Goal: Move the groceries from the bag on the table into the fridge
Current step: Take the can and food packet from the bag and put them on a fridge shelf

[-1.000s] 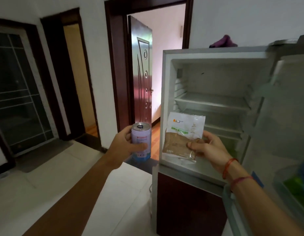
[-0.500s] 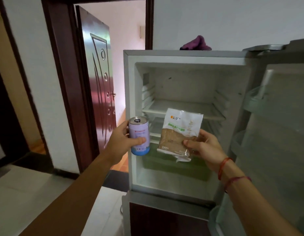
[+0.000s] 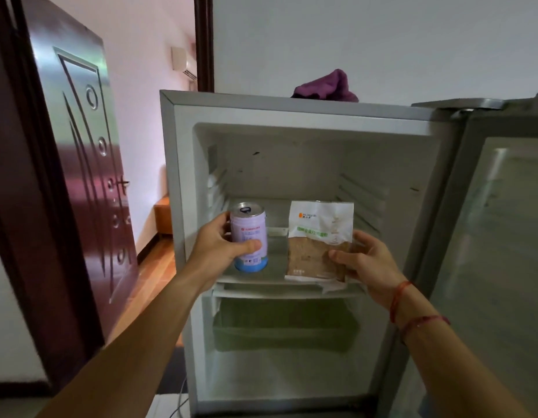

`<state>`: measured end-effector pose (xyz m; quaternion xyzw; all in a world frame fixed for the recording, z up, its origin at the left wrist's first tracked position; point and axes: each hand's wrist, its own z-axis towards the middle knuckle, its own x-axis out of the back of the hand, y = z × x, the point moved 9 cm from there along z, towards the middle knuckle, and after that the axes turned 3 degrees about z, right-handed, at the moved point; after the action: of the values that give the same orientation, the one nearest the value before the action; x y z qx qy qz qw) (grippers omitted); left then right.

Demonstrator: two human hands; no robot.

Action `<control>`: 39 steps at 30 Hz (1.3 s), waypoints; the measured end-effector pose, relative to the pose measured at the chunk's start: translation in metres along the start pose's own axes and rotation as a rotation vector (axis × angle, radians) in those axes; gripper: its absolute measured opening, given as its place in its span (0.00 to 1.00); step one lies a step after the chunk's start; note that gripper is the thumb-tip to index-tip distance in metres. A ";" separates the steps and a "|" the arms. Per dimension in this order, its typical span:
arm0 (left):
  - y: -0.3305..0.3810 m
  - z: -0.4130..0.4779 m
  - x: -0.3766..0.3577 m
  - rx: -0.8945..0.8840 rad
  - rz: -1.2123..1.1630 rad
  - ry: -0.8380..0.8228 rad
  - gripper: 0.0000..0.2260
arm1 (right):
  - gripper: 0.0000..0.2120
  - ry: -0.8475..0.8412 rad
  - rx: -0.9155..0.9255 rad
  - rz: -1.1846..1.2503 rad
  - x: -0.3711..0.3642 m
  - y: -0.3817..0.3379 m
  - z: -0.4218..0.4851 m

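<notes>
Now nearer the fridge shelf point(image 3: 261, 281): left fingers point(image 3: 249, 246) round the can point(image 3: 248, 232), right fingers point(image 3: 340, 255) round the packet point(image 3: 319, 236).

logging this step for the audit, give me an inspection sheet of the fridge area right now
surface: white fridge shelf, at hand level
job's things: can upright; packet upright; whether either rests on the shelf cannot be told
clutter: purple cloth on top of the fridge
grippers: left hand grips the can; right hand holds the packet
cables: thin cable on the floor by the fridge
surroundings: fridge door open at right; dark red room door open at left
</notes>
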<state>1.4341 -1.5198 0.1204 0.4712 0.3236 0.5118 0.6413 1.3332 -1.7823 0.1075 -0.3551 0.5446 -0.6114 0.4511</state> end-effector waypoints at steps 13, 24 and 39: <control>-0.004 0.068 -0.007 0.022 0.055 0.061 0.22 | 0.22 0.055 0.052 0.013 0.006 -0.013 0.080; -0.017 0.147 -0.029 0.023 -0.017 0.110 0.21 | 0.30 0.130 0.088 -0.030 0.011 -0.024 0.166; -0.069 0.231 -0.040 0.065 0.032 0.115 0.16 | 0.23 0.078 0.064 -0.123 0.009 0.016 0.282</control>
<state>1.6547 -1.6233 0.1332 0.4670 0.3687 0.5373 0.5977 1.5939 -1.8881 0.1344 -0.3492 0.5192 -0.6683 0.4024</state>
